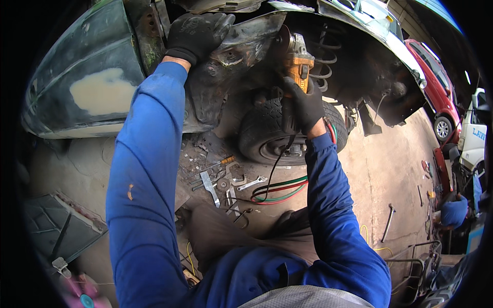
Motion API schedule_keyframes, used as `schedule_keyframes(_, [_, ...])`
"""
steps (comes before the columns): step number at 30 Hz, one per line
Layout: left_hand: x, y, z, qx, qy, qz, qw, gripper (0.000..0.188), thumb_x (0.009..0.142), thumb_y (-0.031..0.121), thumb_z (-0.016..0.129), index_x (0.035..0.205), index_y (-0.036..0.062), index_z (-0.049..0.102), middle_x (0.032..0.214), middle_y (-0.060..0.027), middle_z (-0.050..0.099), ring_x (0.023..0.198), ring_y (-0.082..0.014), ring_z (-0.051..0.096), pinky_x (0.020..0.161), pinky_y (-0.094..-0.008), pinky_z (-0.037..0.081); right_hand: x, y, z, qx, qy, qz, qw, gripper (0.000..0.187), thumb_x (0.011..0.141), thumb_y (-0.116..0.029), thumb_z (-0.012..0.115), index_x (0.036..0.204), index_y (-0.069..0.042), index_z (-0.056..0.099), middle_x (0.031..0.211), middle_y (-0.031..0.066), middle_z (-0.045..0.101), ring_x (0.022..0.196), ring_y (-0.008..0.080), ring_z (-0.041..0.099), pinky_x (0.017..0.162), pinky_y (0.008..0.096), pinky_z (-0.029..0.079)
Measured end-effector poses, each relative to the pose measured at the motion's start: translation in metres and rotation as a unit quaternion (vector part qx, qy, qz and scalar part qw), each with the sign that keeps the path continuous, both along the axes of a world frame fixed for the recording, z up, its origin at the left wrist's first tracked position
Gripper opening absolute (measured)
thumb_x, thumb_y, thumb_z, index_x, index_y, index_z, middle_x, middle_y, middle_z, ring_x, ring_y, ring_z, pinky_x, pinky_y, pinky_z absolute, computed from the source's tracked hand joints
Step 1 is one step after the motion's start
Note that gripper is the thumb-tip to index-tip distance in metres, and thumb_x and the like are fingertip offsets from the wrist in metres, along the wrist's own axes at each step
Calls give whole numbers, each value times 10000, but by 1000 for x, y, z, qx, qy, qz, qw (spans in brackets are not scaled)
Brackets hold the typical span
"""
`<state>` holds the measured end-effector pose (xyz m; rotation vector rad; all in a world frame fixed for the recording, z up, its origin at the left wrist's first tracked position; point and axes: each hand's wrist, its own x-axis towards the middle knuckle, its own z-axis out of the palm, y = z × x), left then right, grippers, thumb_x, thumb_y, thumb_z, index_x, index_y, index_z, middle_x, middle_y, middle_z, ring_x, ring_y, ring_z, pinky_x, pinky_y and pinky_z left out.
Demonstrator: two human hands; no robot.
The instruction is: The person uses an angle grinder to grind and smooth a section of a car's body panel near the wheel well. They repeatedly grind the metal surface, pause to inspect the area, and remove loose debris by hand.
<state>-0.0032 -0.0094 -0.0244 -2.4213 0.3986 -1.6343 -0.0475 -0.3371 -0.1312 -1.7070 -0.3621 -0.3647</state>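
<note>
In dark gloves, my left hand (197,36) is curled on the upper edge of the scuffed metal body panel (226,64) of a car, beside the wheel arch. My right hand (307,105) wraps round the body of a yellow and black angle grinder (299,66). The grinder's disc (280,42) is up against or very near the panel's right edge; exact contact I cannot tell. Behind the grinder a coil spring (328,59) shows in the dark wheel arch. Below my right hand lies a wheel with its tyre (251,131), and the grinder's black cord hangs over it.
Tools lie on the floor below: a combination wrench (251,183), a flat metal bar (209,188) and clamps. Red and green hoses (282,194) loop near my legs. A hammer (389,223) lies to the right. A person in a blue cap (454,211) is at far right, near a red car (434,77).
</note>
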Motion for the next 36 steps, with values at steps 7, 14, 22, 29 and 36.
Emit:
schedule_keyframes(7, [1, 2, 0, -18, 35, 6, 999, 431, 1046, 539, 552, 1214, 252, 827, 1132, -47, 816, 975, -319, 767, 881, -452, 596, 16, -20, 5, 32, 30, 87, 995, 482, 983, -414, 782, 1234, -9, 702, 1002, 50, 750, 869, 111, 683, 789, 302, 558])
schedule_keyframes(14, [-2, 2, 1, -25, 35, 14, 999, 393, 1047, 495, 580, 1167, 231, 846, 1129, -61, 815, 969, -320, 769, 883, -445, 594, 37, -48, 13, -12, 29, 120, 992, 573, 985, -474, 773, 1343, -35, 684, 1095, 59, 757, 961, 141, 690, 876, 333, 561])
schedule_keyframes(22, [1, 4, 1, -29, 38, 2, 999, 462, 1042, 560, 552, 1121, 218, 852, 1076, -65, 818, 927, -342, 765, 856, -473, 587, 49, -64, 26, -57, -44, 110, 991, 566, 963, -417, 801, 1350, -23, 681, 1136, 68, 759, 1004, 143, 686, 908, 328, 556])
schedule_keyframes(29, [3, 7, 1, -28, 43, -8, 999, 455, 1042, 552, 553, 1126, 218, 850, 1080, -66, 819, 930, -336, 768, 860, -463, 590, 61, -68, 29, -75, -37, 139, 987, 578, 946, -401, 809, 1362, -20, 681, 1169, 59, 756, 1023, 129, 680, 926, 318, 551])
schedule_keyframes(36, [0, 5, 3, -20, 78, 48, 996, 404, 1063, 497, 529, 1211, 271, 828, 1164, -49, 809, 1003, -314, 766, 904, -441, 592, 85, -64, 27, -58, -36, 159, 985, 594, 938, -432, 808, 1362, -34, 687, 1155, 57, 759, 1021, 131, 682, 918, 320, 553])
